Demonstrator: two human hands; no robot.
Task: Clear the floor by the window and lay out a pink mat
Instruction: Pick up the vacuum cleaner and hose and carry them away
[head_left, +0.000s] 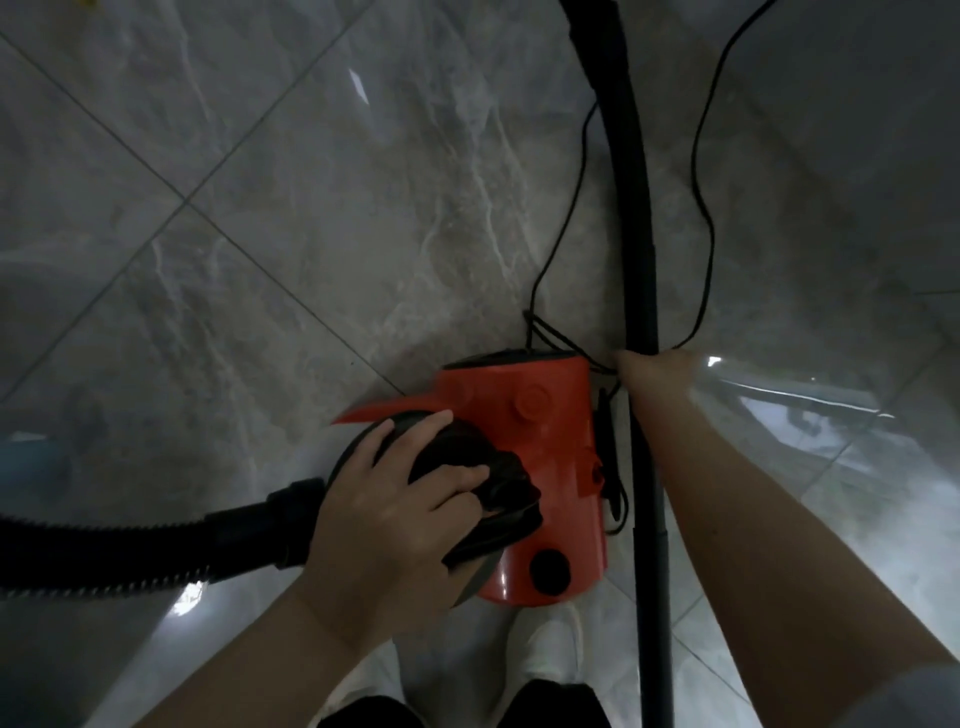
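You are early in the clearing. Your left hand (400, 499) grips the dark handle on the red vacuum cleaner (540, 467), which sits on the grey tiled floor (311, 208). Your right hand (654, 369) seems to be wrapped round its black wand (636, 208), though blur hides the fingers. No pink mat is in view; laying it remains.

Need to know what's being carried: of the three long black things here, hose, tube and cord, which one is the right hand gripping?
The rigid straight tube: the right hand wraps it.
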